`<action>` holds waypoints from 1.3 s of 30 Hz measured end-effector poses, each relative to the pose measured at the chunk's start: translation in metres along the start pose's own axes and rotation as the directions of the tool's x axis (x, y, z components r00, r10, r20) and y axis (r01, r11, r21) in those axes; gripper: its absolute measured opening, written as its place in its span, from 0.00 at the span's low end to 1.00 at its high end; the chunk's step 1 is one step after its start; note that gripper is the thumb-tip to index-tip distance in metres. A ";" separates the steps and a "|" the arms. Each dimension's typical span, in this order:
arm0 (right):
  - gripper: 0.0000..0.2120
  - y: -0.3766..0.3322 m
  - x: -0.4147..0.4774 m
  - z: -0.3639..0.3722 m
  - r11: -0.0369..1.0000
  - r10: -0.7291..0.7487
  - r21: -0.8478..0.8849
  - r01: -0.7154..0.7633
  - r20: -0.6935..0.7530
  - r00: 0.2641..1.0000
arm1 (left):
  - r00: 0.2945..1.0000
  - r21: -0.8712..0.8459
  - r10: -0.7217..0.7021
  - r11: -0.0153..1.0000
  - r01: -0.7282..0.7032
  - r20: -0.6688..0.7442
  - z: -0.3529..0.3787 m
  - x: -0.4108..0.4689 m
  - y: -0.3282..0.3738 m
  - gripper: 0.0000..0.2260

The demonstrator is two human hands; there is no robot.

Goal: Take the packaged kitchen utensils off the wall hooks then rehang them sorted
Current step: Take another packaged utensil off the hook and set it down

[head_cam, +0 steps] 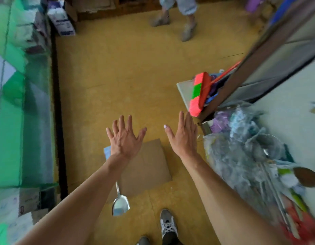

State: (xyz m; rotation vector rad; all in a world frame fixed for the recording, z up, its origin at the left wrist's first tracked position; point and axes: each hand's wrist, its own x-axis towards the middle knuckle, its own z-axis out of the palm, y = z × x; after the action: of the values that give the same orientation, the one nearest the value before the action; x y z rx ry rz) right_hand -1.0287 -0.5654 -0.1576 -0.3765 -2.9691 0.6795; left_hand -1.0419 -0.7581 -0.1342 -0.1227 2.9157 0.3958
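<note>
Both my hands are stretched out in front of me over the yellow floor, holding nothing. My left hand (125,137) has its fingers spread wide. My right hand (184,137) has straight fingers held together. On the floor below my left forearm lies a metal serving spoon (120,204) beside a flat piece of cardboard (149,167). At the right, several utensils in clear plastic packaging (245,156) hang bunched against the pale wall (285,106), blurred by motion. A dark wooden spoon head (306,175) shows at the far right edge.
A pink and green broom head (200,92) leans at the wall's corner. Green shelves with boxed goods (20,103) line the left side. Another person's legs and shoes (177,18) stand at the far end of the floor. My own shoes (168,225) are at the bottom.
</note>
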 end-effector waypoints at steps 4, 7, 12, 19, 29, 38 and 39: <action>0.41 0.042 -0.023 -0.069 0.991 0.130 -0.029 -0.134 -0.118 0.984 | 0.986 0.007 0.166 0.986 -0.166 0.018 -0.028 -0.013 0.070 0.36; 0.40 0.075 -0.048 -0.117 0.974 0.211 -0.042 -0.223 -0.194 0.958 | 0.956 0.023 0.293 0.956 -0.293 0.034 -0.040 -0.033 0.123 0.36; 0.40 0.133 -0.111 -0.193 0.921 0.355 -0.063 -0.385 -0.278 0.893 | 0.870 0.035 0.489 0.870 -0.492 0.071 -0.044 -0.088 0.210 0.36; 0.44 0.219 -0.232 -0.296 0.790 0.550 -0.079 -0.608 -0.346 0.760 | 0.689 -0.010 0.719 0.693 -0.721 0.089 -0.046 -0.207 0.329 0.35; 0.42 0.314 -0.461 -0.425 0.587 0.727 0.055 -0.808 -0.476 0.496 | 0.420 -0.015 0.889 0.430 -0.903 0.179 -0.020 -0.448 0.448 0.35; 0.38 0.373 -0.700 -0.505 0.394 0.783 0.136 -0.909 -0.567 0.254 | 0.121 -0.111 0.970 0.146 -0.983 0.209 0.000 -0.713 0.503 0.36; 0.38 0.375 -0.724 -0.511 0.372 0.788 0.143 -0.917 -0.570 0.231 | 0.088 -0.116 0.974 0.114 -0.987 0.208 0.002 -0.738 0.505 0.35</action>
State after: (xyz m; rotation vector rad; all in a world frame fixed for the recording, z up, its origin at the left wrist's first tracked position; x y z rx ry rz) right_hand -0.1818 -0.2074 0.1268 -1.9695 -1.9805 0.1379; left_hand -0.3747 -0.2316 0.1443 1.9005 2.2053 0.4208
